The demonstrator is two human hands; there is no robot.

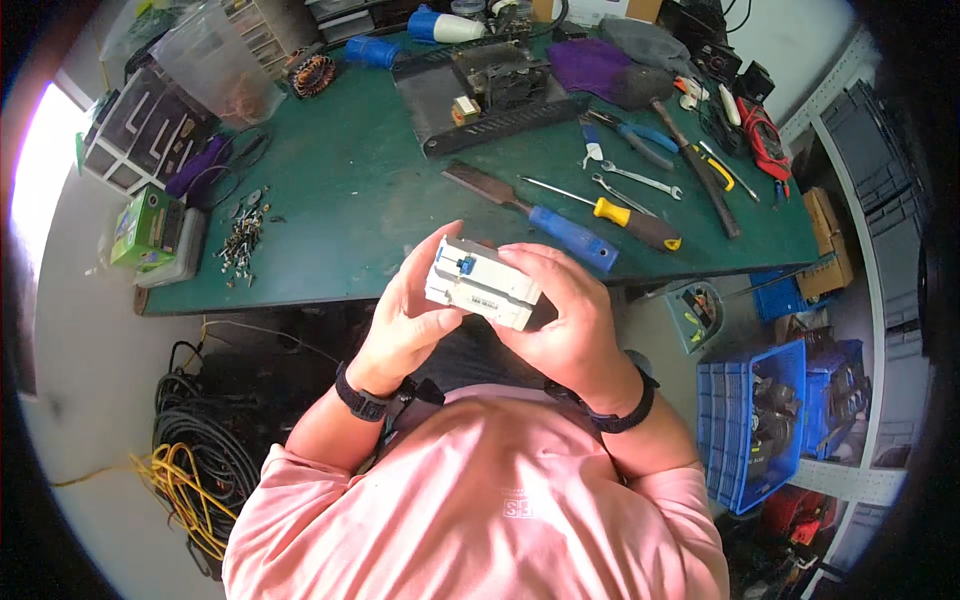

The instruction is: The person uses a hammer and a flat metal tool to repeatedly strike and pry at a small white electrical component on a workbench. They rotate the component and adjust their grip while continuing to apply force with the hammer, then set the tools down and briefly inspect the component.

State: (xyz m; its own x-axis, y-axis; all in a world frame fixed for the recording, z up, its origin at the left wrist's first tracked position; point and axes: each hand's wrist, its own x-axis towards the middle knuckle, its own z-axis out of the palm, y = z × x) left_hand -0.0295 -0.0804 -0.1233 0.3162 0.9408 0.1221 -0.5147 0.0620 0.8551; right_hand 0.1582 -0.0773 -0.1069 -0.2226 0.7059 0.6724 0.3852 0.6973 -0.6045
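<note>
Both my hands hold a white circuit breaker, a boxy block with a small blue part near its left end. My left hand grips the left end, thumb below and fingers along the far side. Around the right end my right hand is closed, its fingers over the top and the thumb underneath. The breaker is tilted and sits in front of the workbench's near edge, above my lap. Just beyond it on the green workbench lie a scraper with a blue handle and a yellow-and-black screwdriver.
Wrenches, pliers and a hammer lie at the right. Loose screws are heaped at the left. A black metal tray stands far back. Coiled cables lie lower left; blue crates stand lower right.
</note>
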